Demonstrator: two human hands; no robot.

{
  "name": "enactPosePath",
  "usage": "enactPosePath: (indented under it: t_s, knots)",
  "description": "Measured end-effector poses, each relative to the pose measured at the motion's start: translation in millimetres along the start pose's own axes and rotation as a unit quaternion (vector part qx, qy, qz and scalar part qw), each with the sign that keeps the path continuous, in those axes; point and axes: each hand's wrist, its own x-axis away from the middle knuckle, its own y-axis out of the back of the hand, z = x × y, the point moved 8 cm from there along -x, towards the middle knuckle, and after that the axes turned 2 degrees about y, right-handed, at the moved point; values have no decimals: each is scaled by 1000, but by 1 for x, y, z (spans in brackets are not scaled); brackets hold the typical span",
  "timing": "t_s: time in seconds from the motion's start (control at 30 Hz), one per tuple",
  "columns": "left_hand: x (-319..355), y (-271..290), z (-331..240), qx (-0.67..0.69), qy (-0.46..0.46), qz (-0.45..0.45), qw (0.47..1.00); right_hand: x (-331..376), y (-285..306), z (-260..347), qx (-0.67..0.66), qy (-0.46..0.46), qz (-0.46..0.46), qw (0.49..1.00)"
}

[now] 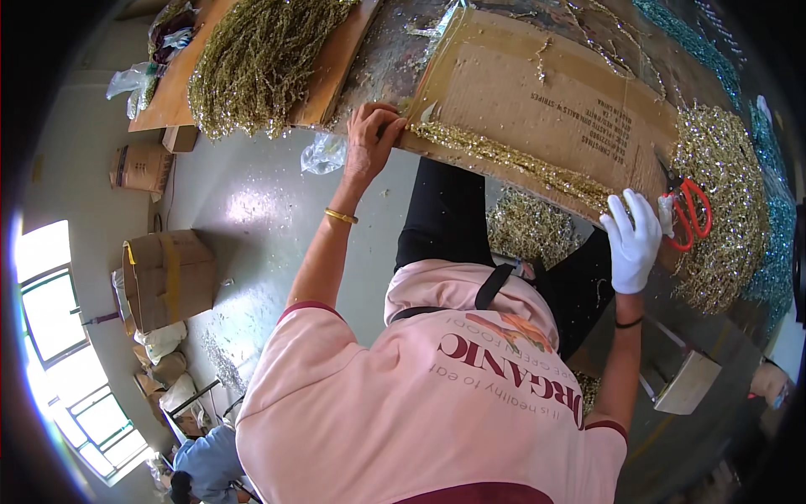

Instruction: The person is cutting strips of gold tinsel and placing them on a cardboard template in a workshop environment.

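Brown cardboard (495,88) bore the gold tinsel (522,163) along its near edge. At the left end was the narrowed left hand (372,141), at right the half-curled gloved right hand (633,242), near scissors (689,206); their grip I could not tell.

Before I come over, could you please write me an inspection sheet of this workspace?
Surface: brown cardboard sheet on a speckled worktop.
Job's things: gold tinsel bundle along the cardboard's near edge; red-handled scissors beside the right hand.
Clutter: gold tinsel piles at left and right; teal tinsel at far right; loose strands toward the cardboard's far edge; clear plastic past the worktop's near edge.
Hands: bare left hand at the bundle's left end, white-gloved right hand at its right end; grip unclear on both.
Cables: none clearly made out.
Surroundings: large carton, bright windows and a person in blue, all at left.
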Motion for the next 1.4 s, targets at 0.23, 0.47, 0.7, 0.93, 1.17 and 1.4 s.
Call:
enactPosePath:
  t_s: [0.23,0.47,0.7,0.93,1.17,1.4]
  knots:
    - [2,-2,5,7,1,-5,1000,19,-21,-20,-21,-33,27,999]
    - [1,1,8,30,6,-17,999,16,-19,-18,-31,-35,10,999]
    - [2,8,6,59,49,-9,997,18,-11,-26,-21,-68,8,997]
    - [3,6,5,12,-11,43,999,21,-20,-28,-2,-64,85,994]
    - [0,8,-5,21,2,31,999,20,-13,-30,-51,-43,24,998]
    - [4,6,3,3,-3,33,999,19,-12,-32,-37,-92,22,995]
